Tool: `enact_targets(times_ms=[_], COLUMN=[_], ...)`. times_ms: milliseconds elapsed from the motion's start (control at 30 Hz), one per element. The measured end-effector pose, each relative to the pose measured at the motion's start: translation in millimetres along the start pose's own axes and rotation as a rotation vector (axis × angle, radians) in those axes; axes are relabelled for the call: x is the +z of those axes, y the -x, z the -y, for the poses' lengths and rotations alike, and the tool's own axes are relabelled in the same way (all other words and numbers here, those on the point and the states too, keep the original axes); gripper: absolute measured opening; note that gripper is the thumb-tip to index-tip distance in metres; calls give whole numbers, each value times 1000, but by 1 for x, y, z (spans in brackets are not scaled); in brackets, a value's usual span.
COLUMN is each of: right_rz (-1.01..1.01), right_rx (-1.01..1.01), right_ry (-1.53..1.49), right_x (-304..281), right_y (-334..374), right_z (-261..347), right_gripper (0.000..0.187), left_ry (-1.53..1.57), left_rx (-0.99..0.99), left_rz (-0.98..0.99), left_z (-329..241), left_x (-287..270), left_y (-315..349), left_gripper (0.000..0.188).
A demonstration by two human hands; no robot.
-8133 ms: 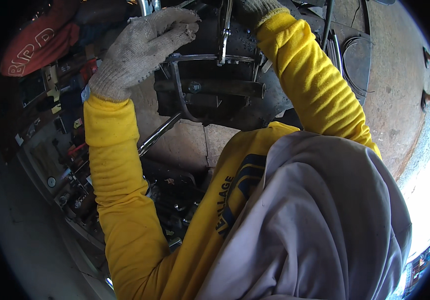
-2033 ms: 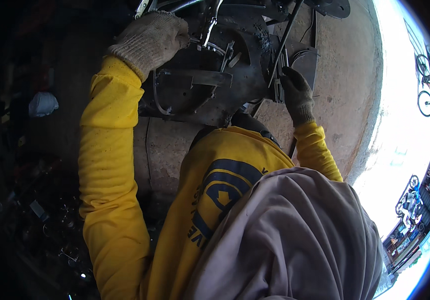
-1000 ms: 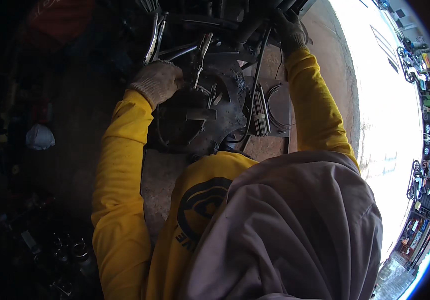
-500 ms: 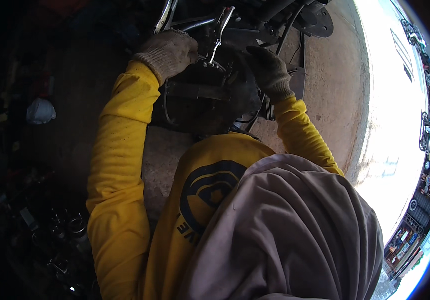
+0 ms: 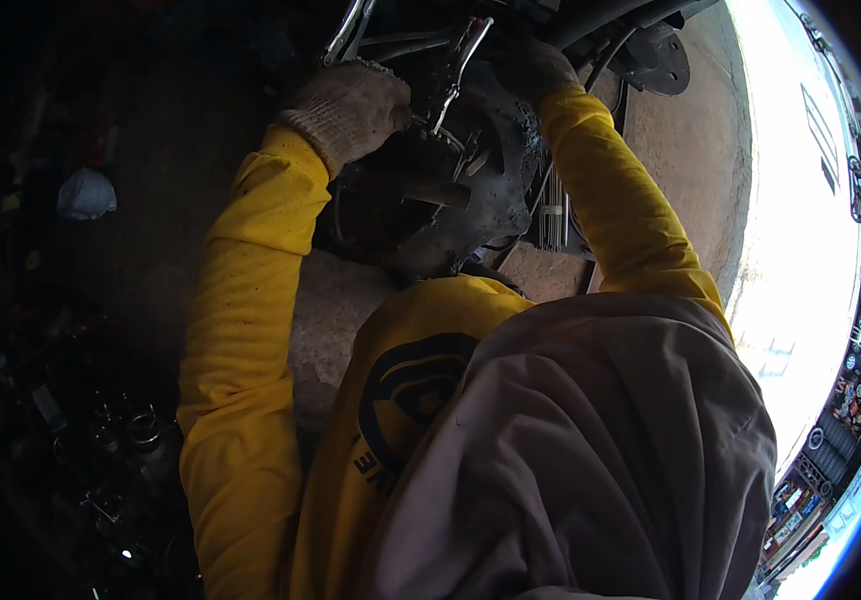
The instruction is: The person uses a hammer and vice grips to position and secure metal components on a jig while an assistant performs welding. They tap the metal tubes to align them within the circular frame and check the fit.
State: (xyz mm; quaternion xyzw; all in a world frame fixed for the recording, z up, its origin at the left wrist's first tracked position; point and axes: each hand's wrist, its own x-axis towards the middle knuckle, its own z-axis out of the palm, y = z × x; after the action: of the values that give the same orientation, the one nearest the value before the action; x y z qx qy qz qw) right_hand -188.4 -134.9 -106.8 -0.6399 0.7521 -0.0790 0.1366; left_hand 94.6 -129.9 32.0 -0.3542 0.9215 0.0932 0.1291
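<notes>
In the head view, the right hand (image 5: pixel 534 68) has risen since 0.5 s ago: then it was stretched over the right side of the dark metal plate (image 5: pixel 499 205); now it is farther up, beyond the plate's upper right, in deep shadow. The bundle of thin rods (image 5: pixel 553 215), mostly covered then, shows beside the plate. The left hand (image 5: pixel 353 110) has stayed at the plate's upper left, near the silver locking pliers (image 5: pixel 462 78). Its fingers are curled in narrow; I cannot tell whether they grip anything. The right hand's fingers are lost in the dark, so I cannot tell their state.

The plate lies in front of the person's body, between the 2 forearms. It looks dull and nearly black, with a rough, blotchy right edge. The pliers stand tilted over its upper part, and 1 flat bar (image 5: pixel 438 192) crosses its middle.
</notes>
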Motion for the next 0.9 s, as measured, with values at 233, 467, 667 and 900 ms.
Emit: enact_targets(times_ms=[233,467,667,900], right_rz=[41,-152,-192,-251], right_rx=[-135,-522,-547,-611], right_ry=[305,352,544,354], right_x=[12,-10,-62,-89], right_y=[-8,-1,47,111], right_z=[1,-11,-8,-30], right_gripper=[36,30,28,23], left_ry=[12,-13,-33,-12], left_rx=[-44,-30,-19,-33], left_rz=[6,21,-4,5], left_z=[1,-1,-1,-4], left_x=[4,5,3,-3], left_y=[1,-1,1,2], left_gripper=[25,25,27,28])
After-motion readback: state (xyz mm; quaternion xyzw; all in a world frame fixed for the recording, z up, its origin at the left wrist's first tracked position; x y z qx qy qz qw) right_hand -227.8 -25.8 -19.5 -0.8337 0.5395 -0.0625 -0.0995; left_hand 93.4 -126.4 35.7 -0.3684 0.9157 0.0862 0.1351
